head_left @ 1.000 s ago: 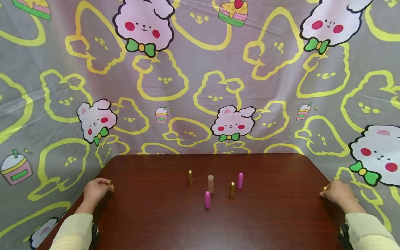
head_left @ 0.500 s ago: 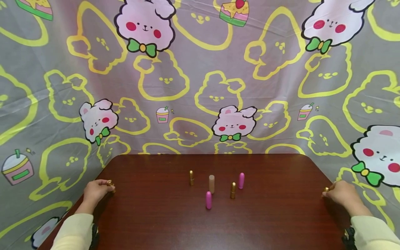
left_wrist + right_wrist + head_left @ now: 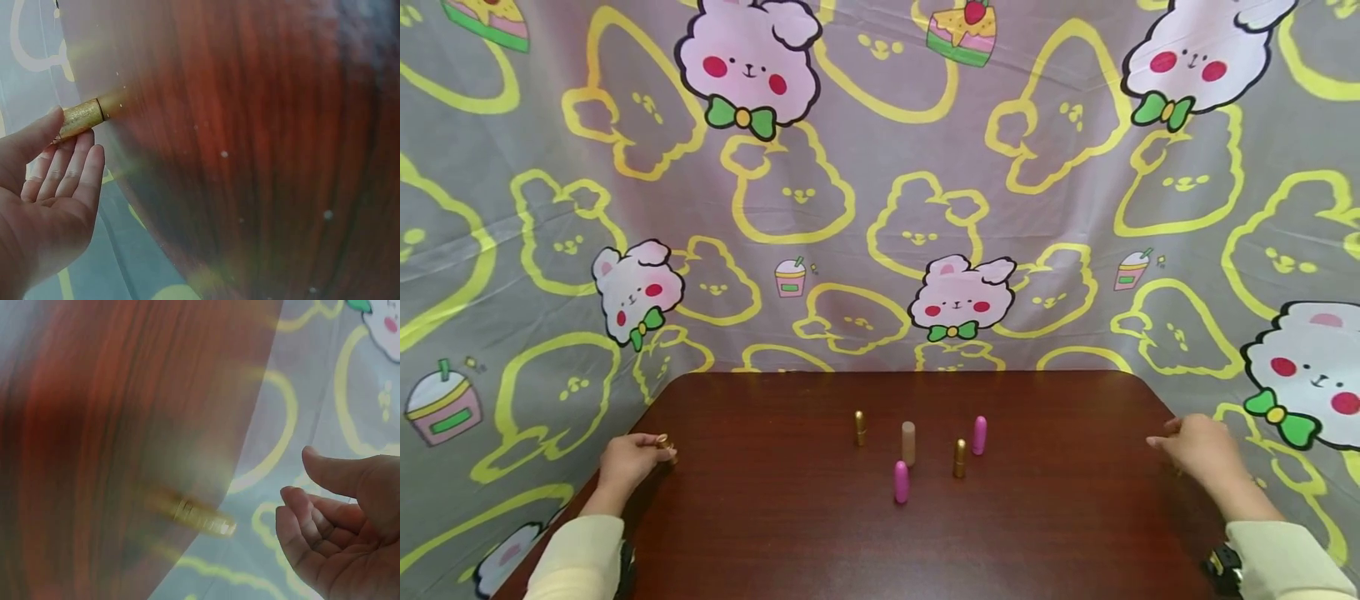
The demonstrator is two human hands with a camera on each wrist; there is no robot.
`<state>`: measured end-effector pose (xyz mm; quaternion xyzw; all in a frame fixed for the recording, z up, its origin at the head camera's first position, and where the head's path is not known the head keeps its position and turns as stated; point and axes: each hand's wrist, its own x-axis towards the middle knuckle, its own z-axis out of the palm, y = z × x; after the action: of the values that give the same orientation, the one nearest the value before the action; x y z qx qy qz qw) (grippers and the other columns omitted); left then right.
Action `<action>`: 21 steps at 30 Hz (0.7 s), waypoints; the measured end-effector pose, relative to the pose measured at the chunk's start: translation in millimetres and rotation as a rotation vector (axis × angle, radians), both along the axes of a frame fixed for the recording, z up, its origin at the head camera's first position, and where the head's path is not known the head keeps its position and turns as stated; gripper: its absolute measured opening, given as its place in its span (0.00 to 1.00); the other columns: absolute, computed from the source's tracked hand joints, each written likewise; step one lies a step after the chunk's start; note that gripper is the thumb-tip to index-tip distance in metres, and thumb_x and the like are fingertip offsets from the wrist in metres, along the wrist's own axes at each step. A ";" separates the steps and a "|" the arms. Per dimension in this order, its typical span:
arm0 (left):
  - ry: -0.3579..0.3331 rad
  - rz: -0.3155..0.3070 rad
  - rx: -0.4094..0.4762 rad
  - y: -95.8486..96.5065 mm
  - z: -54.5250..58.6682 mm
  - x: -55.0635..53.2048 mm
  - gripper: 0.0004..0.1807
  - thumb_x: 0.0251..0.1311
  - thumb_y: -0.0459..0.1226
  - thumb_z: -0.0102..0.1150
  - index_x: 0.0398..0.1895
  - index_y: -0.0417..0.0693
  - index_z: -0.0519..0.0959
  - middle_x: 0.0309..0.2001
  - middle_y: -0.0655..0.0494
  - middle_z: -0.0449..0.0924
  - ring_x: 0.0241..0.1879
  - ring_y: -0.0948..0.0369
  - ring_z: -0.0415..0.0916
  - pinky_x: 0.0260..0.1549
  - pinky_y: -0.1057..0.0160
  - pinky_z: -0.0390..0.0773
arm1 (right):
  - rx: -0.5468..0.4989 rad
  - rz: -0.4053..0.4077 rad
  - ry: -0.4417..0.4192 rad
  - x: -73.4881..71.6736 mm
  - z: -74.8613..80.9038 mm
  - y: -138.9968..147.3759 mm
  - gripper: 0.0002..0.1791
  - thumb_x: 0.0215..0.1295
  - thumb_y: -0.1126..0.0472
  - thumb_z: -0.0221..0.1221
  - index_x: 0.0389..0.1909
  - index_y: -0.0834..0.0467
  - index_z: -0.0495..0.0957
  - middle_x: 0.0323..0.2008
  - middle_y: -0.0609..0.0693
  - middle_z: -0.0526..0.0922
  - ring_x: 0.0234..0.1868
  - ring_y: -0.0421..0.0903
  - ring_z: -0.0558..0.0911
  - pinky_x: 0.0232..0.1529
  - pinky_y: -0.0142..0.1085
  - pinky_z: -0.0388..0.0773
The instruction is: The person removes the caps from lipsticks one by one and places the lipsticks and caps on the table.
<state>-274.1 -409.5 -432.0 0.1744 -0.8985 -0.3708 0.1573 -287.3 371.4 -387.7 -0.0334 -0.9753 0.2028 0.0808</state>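
At the table's left edge my left hand point(image 3: 628, 462) pinches a gold lipstick tube point(image 3: 666, 448) between thumb and fingers. In the left wrist view this gold tube point(image 3: 81, 119) meets the table surface at its far end. My right hand point(image 3: 1202, 454) is at the right edge, thumb and fingers apart and holding nothing. Beside it a second gold lipstick tube point(image 3: 200, 517) stands upright in the right wrist view, apart from the fingers; the head view shows only a sliver of it behind the hand.
Mid-table stand two gold tubes point(image 3: 959, 458), point(image 3: 860, 428), two pink tubes point(image 3: 901, 482), point(image 3: 980, 435) and a beige tube point(image 3: 908, 443), all upright. The dark wood table point(image 3: 775, 517) is enclosed by a patterned cloth point(image 3: 850, 208) at the back and sides.
My right hand has let go of the gold lipstick tube and lifted slightly away from it. The left hand keeps its pinch and has hardly moved.
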 end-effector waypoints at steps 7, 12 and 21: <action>-0.020 -0.023 -0.019 -4.5 2.9 5.7 0.20 0.52 0.34 0.69 0.40 0.21 0.79 0.33 0.35 0.82 0.32 0.47 0.78 0.24 0.59 0.75 | -0.055 0.117 0.093 -9.3 -7.2 -47.2 0.24 0.57 0.61 0.67 0.42 0.79 0.77 0.34 0.70 0.82 0.34 0.64 0.82 0.31 0.52 0.79; -0.029 -0.019 0.002 -3.7 4.2 3.6 0.20 0.51 0.33 0.69 0.39 0.21 0.79 0.32 0.36 0.81 0.30 0.50 0.77 0.22 0.61 0.74 | -0.119 0.202 0.128 -15.0 -9.2 -79.8 0.22 0.58 0.61 0.68 0.45 0.75 0.79 0.34 0.65 0.84 0.35 0.59 0.83 0.31 0.49 0.80; -0.035 -0.018 0.024 2.0 3.5 -0.8 0.19 0.53 0.32 0.69 0.40 0.20 0.78 0.32 0.36 0.81 0.29 0.51 0.77 0.22 0.61 0.74 | -0.239 0.299 0.123 -24.1 -12.9 -123.8 0.21 0.58 0.60 0.69 0.47 0.71 0.80 0.37 0.59 0.85 0.35 0.52 0.84 0.33 0.43 0.82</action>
<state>-274.9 -407.4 -428.5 0.1747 -0.8982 -0.3796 0.1364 -311.4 247.6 -400.7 0.1150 -0.9316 0.3285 0.1045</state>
